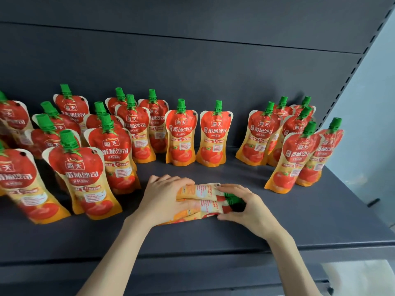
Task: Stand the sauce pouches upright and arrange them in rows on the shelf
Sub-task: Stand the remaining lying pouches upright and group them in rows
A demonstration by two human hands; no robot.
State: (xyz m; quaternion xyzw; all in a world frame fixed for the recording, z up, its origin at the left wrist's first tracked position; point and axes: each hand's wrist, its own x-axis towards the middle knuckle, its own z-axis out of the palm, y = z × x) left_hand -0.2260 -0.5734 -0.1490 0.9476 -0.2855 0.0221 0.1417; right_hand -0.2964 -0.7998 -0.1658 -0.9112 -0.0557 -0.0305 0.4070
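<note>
The left hand [164, 197] and the right hand [241, 207] hold a pile of sauce pouches [203, 198] lying flat at the front of the dark shelf [213, 236]. Fingers [179, 180] of both curl round it. The standing pouches [180, 135] behind read 海天 and 番茄沙司.

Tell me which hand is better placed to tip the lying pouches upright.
Probably the right hand. It grips the lying pouches at their green caps, the end that must rise. The left hand holds their bases, which should stay on the shelf.
</note>
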